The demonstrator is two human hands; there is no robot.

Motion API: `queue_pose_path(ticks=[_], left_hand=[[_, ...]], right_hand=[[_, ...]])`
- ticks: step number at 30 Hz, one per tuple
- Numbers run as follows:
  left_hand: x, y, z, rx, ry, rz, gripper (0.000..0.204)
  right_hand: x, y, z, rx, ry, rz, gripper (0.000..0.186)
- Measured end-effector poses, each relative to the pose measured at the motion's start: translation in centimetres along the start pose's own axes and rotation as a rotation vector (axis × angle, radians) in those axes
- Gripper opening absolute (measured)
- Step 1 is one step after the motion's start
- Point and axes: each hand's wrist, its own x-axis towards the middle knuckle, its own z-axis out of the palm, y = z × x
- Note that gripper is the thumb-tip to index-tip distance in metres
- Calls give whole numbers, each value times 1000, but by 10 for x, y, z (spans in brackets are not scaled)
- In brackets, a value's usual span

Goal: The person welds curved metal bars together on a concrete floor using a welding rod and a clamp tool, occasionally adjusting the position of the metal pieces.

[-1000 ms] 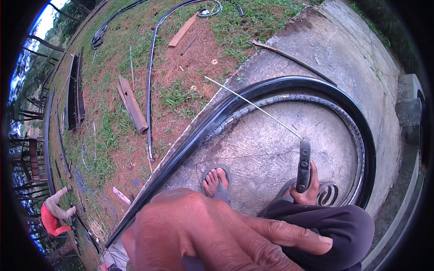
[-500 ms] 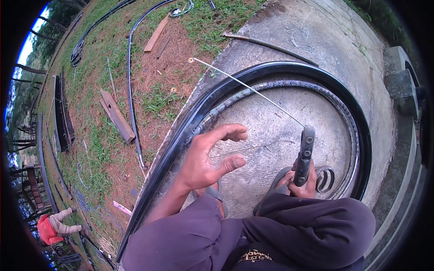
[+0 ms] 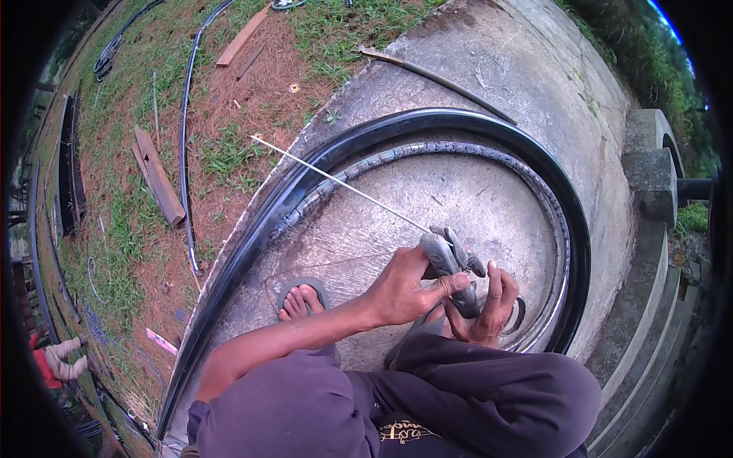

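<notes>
My left hand (image 3: 408, 286) grips a dark, clamp-like metal tool (image 3: 447, 256) from the left, thumb across it. My right hand (image 3: 481, 309) holds the tool's lower part from the right, fingers curled. A thin pale rod (image 3: 340, 183) sticks out of the tool toward the upper left. Beneath it, a large black curved length of tubing or channel (image 3: 429, 120) loops over the concrete slab (image 3: 481, 206), with a segmented silvery curved piece (image 3: 466, 149) inside the loop. A small curved metal piece (image 3: 518, 311) is partly hidden beside my right hand.
A long bar (image 3: 435, 80) lies on the slab. Planks (image 3: 160, 175), tubes (image 3: 188, 153) and dark metal lengths (image 3: 67, 175) lie on the grass at left. A co-worker in red (image 3: 53, 362) is at far left. Concrete blocks and ledges (image 3: 653, 175) border the right.
My left hand came down from close to the camera, was open over the slab, then closed on the tool. The tool has tilted and shifted left, and the rod's angle changed with it.
</notes>
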Motion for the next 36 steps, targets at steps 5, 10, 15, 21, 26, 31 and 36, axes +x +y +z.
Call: queue_pose_path(ticks=[5,10,15,21,26,31,36], left_hand=[[13,7,3,-28,-54,33,37],[10,3,-11,-44,-238,86,47],[-48,-59,-76,1058,83,-32,47],[-98,-103,-105,1305,44,-172,34],[-89,-100,-114,1245,18,-4,37],[-63,-8,-101,1209,72,-72,47],[-79,55,-120,1283,329,-227,38]], right_hand=[[-14,7,15,638,-159,305,104],[5,6,6,1048,-269,434,107],[-22,31,-50,676,-271,692,93],[-88,38,-54,668,-199,985,98],[-101,29,-30,648,-52,967,100],[-115,39,-33,628,73,929,94],[-114,42,-33,593,-77,864,89]])
